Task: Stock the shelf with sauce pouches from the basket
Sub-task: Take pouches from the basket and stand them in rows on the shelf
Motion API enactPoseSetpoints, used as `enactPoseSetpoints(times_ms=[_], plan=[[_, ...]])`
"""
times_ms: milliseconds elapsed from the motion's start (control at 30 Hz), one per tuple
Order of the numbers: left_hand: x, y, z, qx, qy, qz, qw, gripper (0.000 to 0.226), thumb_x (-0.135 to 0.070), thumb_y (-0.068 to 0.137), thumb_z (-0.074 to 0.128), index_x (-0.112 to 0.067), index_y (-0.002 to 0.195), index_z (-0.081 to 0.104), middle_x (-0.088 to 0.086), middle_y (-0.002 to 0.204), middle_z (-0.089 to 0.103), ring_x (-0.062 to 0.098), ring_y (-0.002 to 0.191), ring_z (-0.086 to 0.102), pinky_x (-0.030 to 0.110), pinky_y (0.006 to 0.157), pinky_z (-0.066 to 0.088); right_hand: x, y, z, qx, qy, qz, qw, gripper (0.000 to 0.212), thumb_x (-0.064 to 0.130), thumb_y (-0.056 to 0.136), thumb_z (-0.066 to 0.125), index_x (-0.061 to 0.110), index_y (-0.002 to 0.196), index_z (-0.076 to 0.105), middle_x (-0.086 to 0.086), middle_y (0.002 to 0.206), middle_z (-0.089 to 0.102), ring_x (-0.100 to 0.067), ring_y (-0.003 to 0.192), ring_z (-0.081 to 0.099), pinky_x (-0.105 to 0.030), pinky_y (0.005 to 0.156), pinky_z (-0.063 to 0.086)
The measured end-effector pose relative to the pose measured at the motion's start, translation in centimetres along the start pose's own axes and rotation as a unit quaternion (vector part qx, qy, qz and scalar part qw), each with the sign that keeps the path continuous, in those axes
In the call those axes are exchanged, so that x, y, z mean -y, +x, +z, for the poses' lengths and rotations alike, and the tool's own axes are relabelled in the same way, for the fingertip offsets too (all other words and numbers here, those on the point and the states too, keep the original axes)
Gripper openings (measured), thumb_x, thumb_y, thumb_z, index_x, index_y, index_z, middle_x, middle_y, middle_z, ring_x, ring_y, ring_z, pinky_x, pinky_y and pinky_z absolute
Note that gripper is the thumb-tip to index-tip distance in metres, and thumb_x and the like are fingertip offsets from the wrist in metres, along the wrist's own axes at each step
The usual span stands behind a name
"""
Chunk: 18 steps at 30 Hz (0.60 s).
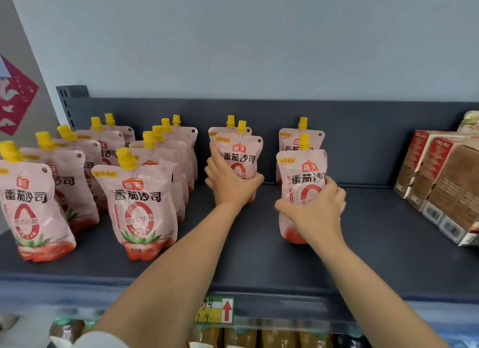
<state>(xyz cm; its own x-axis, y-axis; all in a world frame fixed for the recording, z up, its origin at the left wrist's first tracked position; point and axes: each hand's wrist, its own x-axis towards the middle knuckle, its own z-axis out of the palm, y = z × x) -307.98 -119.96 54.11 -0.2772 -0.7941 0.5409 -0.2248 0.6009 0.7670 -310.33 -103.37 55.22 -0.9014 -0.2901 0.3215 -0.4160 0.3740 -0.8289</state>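
Pink sauce pouches with yellow caps stand upright in rows on a dark grey shelf. My left hand grips one pouch around its lower half, just in front of another pouch at the back. My right hand is wrapped around the lower part of a second pouch, which stands in front of a further pouch. Two fuller rows of pouches fill the left side, with one front pouch and another near the shelf edge. The basket is out of view.
Brown and red cartons are stacked at the shelf's right end. A price tag with a red arrow hangs on the front rail. Bottled goods sit on the shelf below. A red paper decoration hangs on the left wall.
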Motion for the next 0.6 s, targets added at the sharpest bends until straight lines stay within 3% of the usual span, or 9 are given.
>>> enactPoseSetpoints(times_ms=[600], plan=[[1.7,1.9,0.9,0.005,-0.017,-0.005,1.0,0.13,-0.045,0.058,0.085,-0.016,0.15,-0.001,0.01,0.142,0.029,0.027,0.131,0.028,0.046,0.11,0.027,-0.8,-1.4,0.1,-0.012,0.025,-0.034,0.999,0.105,0.029,0.056,0.085,0.01,0.137,0.021,-0.005,0.131,0.027,-0.024,0.124,0.027,-0.041,0.1,0.036]])
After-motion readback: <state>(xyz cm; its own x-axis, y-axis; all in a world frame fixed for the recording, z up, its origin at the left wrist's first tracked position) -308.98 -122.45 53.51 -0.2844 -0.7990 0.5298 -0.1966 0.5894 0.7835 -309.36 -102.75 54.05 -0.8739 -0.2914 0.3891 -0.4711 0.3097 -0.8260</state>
